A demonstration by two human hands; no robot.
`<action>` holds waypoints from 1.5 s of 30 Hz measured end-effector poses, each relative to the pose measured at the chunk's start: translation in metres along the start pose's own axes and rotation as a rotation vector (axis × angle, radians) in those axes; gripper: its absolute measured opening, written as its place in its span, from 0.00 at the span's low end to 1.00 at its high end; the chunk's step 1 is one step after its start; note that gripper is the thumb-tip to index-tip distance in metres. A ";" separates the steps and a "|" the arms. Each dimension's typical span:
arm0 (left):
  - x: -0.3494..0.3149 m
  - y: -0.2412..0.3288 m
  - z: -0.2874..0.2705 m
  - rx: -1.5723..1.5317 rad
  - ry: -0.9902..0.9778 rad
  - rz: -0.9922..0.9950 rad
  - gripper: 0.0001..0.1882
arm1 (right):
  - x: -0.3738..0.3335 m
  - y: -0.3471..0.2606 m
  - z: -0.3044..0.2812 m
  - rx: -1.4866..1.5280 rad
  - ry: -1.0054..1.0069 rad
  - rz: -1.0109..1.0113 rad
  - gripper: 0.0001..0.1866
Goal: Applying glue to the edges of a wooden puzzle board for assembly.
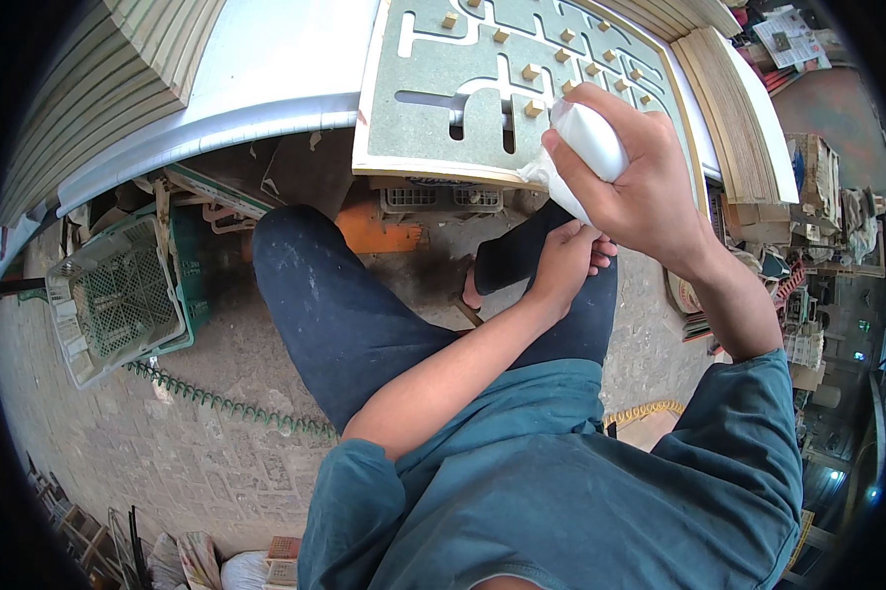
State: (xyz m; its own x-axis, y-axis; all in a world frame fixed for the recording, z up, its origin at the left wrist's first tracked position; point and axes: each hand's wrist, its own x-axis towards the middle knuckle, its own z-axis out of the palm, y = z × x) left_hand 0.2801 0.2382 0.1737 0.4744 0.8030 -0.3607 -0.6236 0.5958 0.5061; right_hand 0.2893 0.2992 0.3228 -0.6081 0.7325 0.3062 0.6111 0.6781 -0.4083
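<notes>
Grey slotted board (413,137), white table (286,54), paved floor (232,457); right fingers (605,104) grip bottle (600,146), left fingers (598,263) curled.

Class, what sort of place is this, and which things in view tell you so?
Most likely a woodworking workshop: a grey slotted board with small wooden blocks on it, stacked wooden panels nearby, and a coiled green hose above a paved floor.
</notes>
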 end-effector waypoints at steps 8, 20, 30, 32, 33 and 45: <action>0.000 -0.001 -0.001 -0.006 0.004 -0.002 0.14 | -0.005 0.003 -0.003 -0.007 -0.011 0.036 0.07; 0.001 0.001 -0.002 0.008 0.014 -0.037 0.11 | -0.014 0.006 -0.010 -0.005 0.001 0.108 0.07; 0.008 0.006 -0.010 0.016 -0.001 -0.022 0.13 | -0.023 0.011 -0.013 0.011 0.048 0.113 0.07; 0.008 0.007 -0.009 0.010 0.004 -0.028 0.13 | -0.025 0.012 -0.016 0.003 0.038 0.119 0.07; 0.008 0.008 -0.009 0.003 0.009 -0.033 0.12 | -0.026 0.012 -0.017 -0.006 0.028 0.125 0.08; 0.010 0.006 -0.011 -0.015 0.025 -0.046 0.11 | -0.033 0.018 -0.021 0.003 0.068 0.138 0.06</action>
State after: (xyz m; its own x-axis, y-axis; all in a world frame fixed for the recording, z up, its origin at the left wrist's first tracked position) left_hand 0.2744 0.2504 0.1648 0.4869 0.7750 -0.4028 -0.6110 0.6318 0.4770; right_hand 0.3314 0.2883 0.3235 -0.4828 0.8210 0.3048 0.6847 0.5709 -0.4531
